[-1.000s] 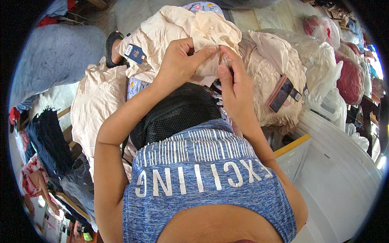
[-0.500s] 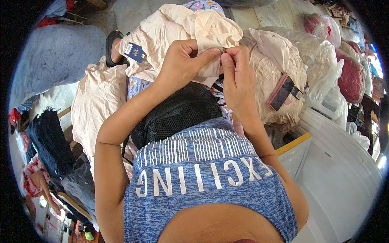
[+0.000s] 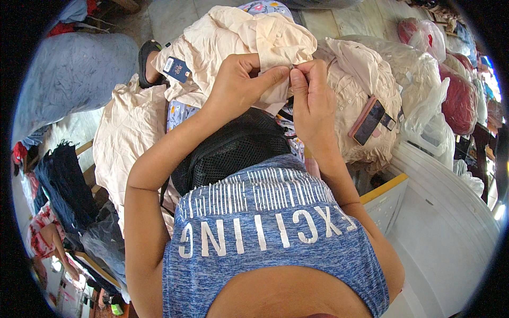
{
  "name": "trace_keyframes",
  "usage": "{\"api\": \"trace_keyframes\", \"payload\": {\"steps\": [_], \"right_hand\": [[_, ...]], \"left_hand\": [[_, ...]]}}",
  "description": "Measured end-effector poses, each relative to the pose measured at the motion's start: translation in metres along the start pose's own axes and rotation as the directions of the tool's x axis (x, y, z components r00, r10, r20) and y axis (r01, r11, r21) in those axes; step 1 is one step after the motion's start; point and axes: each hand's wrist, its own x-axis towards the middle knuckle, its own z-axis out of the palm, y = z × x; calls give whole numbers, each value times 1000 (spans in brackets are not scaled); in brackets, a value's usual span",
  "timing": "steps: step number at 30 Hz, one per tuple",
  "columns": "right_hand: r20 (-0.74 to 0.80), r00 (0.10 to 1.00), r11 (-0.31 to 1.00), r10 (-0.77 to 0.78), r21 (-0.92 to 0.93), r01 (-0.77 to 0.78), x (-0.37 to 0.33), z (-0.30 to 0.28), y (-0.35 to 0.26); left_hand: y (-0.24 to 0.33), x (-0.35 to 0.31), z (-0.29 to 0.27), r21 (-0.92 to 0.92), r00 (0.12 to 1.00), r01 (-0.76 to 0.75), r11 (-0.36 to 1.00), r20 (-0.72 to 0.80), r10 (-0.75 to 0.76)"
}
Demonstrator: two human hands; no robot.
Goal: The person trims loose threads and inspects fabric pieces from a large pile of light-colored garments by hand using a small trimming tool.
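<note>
Pinching an edge of the cream garment (image 3: pixel 222 40) on the lap (image 3: pixel 178 113) – L hand (image 3: pixel 238 85), thumb & fingers clamped on it; R hand (image 3: pixel 314 98), thumb & fingertip together just beside, looks clamped on it too. Work at the edge seems unfinished – how much is done vs. left can't be told. Tag (image 3: pixel 176 69) lies on garment; phone (image 3: pixel 367 123) on cream pile (image 3: pixel 352 82) to R.

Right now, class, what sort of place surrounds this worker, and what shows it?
Probably a garment workshop or clothing storeroom: a dark blue tag lies on the cream garment, more cream clothing is heaped to the right, and clear plastic bags lie beyond it.
</note>
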Motion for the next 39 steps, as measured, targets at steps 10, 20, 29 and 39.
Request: {"api": "trace_keyframes", "payload": {"steps": [10, 20, 29, 39], "right_hand": [[11, 999, 984, 33, 173, -34, -3, 0, 5], [1, 981, 961, -194, -200, 190, -15, -11, 37], [109, 972, 921, 208, 311, -233, -12, -34, 20], [-10, 999, 342, 51, 940, -8, 7, -23, 30]], "left_hand": [[9, 2, 1, 213, 998, 52, 976, -57, -41], [-15, 25, -12, -483, 951, 85, 872, -222, -216], [-12, 26, -9, -490, 954, 239, 838, -41, -296], [-5, 22, 2, -329, 941, 320, 888, -3, -340]]}}
